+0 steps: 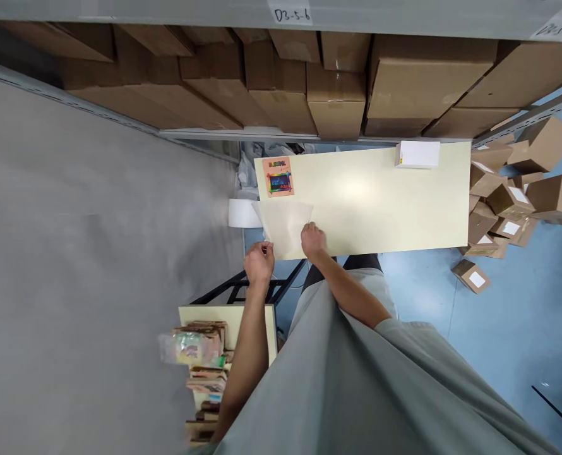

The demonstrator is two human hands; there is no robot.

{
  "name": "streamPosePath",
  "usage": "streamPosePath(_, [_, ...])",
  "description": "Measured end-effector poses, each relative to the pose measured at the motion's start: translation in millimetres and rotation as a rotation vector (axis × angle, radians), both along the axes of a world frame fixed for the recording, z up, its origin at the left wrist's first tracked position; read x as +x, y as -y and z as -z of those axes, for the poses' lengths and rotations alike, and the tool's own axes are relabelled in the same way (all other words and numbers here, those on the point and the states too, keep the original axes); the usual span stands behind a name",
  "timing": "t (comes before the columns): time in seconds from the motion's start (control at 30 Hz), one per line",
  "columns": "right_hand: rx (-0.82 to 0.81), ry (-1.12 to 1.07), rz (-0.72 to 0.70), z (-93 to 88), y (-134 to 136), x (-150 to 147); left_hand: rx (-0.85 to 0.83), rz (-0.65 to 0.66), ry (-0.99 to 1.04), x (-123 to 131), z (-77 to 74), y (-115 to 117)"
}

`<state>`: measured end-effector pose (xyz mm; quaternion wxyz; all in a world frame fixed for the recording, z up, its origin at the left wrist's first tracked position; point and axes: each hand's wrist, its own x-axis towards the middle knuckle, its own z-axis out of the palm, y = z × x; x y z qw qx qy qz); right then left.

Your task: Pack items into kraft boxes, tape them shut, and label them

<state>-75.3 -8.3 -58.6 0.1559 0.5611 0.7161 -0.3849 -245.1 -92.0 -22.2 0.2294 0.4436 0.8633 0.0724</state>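
A thin, whitish, see-through sheet [285, 222], perhaps a flat plastic bag, lies over the left end of the cream tabletop [380, 215]. At its near left corner, my left hand [259, 260] is closed in a pinch on it, just off the table's edge. My right hand [314, 241] has its fingers curled on the sheet's right side, low over the tabletop. Just beyond the sheet lies a flat orange-pink packet [278, 177] with a rainbow-framed dark picture. I cannot make out whether anything is inside the sheet.
A small white box [418, 154] sits at the table's far edge. Cardboard boxes [336, 101] fill the shelf above; more cartons [511, 199] are piled on the floor at right. A side table [255, 316] at lower left holds stacked packets [205, 382]. A white cylinder [244, 213] stands left.
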Motion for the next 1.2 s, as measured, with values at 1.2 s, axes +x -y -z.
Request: streamPosePath(1.2, [-0.171, -0.137, 0.441, 10.1, -89.9, 202.0, 0.093, -0.081, 0.05, 190.8, 74.7, -87.5])
